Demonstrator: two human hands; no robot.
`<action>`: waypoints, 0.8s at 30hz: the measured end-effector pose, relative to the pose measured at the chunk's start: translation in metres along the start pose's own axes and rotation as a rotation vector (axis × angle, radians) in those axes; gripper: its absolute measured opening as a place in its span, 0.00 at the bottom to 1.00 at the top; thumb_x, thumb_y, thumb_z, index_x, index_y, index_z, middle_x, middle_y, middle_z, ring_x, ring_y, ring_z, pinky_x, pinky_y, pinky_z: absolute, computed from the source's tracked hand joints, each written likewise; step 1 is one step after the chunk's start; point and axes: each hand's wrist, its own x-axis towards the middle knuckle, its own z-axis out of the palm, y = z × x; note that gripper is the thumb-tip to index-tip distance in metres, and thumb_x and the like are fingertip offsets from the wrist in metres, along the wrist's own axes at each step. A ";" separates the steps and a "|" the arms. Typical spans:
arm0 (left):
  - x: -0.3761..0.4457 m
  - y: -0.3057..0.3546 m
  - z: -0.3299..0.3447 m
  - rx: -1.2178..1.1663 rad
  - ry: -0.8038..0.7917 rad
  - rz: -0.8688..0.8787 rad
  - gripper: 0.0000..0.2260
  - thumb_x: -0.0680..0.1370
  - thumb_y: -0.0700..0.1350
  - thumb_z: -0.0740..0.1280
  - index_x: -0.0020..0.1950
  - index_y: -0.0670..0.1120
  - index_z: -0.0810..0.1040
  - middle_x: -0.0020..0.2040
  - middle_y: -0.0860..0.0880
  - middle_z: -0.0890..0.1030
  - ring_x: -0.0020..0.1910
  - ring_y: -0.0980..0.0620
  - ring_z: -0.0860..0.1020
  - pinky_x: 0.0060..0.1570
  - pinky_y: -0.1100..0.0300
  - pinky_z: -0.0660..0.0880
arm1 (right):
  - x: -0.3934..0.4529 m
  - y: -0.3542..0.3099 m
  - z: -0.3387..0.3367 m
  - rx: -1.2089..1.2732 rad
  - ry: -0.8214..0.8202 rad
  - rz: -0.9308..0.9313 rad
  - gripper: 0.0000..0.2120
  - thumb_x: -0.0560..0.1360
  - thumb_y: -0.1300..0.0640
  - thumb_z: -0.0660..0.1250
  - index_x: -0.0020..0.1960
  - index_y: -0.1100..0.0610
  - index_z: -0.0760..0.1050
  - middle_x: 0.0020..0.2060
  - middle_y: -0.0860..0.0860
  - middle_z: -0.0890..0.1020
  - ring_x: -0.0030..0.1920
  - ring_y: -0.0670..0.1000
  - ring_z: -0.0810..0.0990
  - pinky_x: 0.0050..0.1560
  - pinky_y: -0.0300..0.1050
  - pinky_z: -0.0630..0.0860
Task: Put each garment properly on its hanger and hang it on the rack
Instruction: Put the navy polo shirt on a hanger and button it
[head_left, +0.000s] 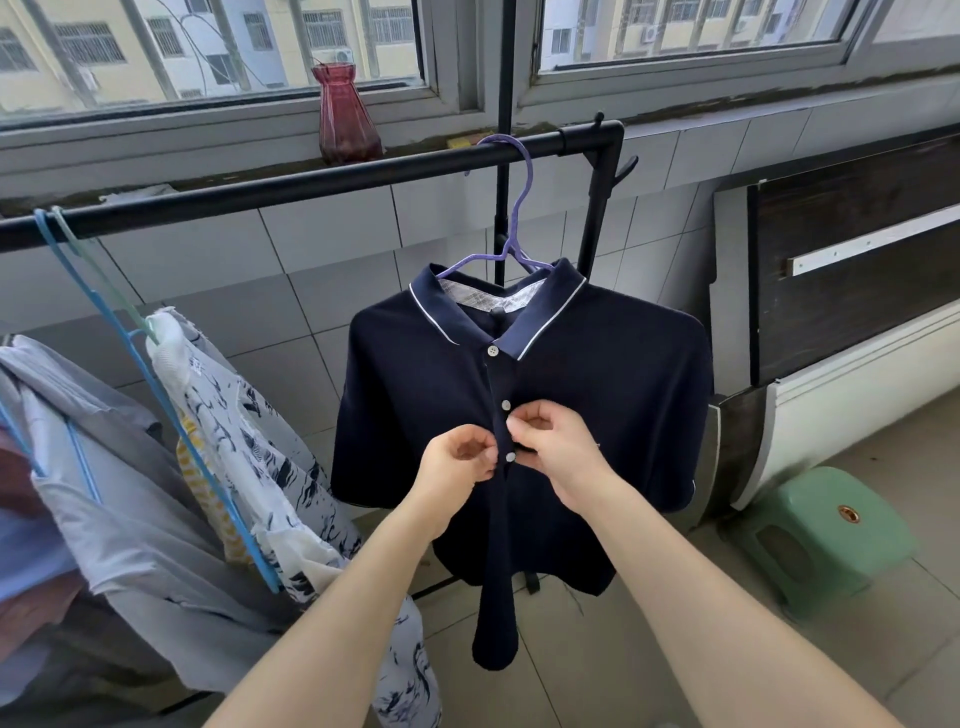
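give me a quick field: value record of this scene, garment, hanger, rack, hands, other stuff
garment: navy polo shirt, white collar trim, on hanger
hanger: purple hanger, hooked on rack
rack: black rail, near right end post
left hand: pinching placket at lowest button
right hand: pinching placket opposite
other clothes: patterned white shirt and grey garment on blue hanger and others, left
background: red vase on sill, green stool on floor
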 end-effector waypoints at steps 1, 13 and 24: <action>0.000 0.000 0.002 -0.011 0.002 -0.009 0.04 0.79 0.36 0.66 0.48 0.42 0.80 0.42 0.47 0.82 0.44 0.51 0.81 0.51 0.56 0.81 | -0.002 0.002 0.001 0.007 -0.001 -0.007 0.03 0.77 0.63 0.68 0.50 0.60 0.77 0.45 0.55 0.81 0.47 0.52 0.81 0.54 0.50 0.81; -0.002 0.004 0.003 0.152 -0.011 0.085 0.06 0.75 0.35 0.72 0.46 0.45 0.79 0.41 0.50 0.82 0.40 0.56 0.79 0.42 0.65 0.76 | -0.008 0.016 0.010 -0.328 0.158 -0.124 0.04 0.75 0.54 0.70 0.45 0.54 0.78 0.40 0.50 0.83 0.45 0.52 0.83 0.46 0.54 0.83; -0.010 -0.002 0.003 0.182 0.119 0.196 0.08 0.75 0.33 0.70 0.43 0.44 0.74 0.38 0.46 0.77 0.37 0.54 0.73 0.39 0.59 0.73 | -0.012 0.017 0.005 -0.615 0.195 -0.252 0.05 0.75 0.63 0.67 0.42 0.54 0.75 0.36 0.46 0.79 0.39 0.46 0.78 0.39 0.30 0.72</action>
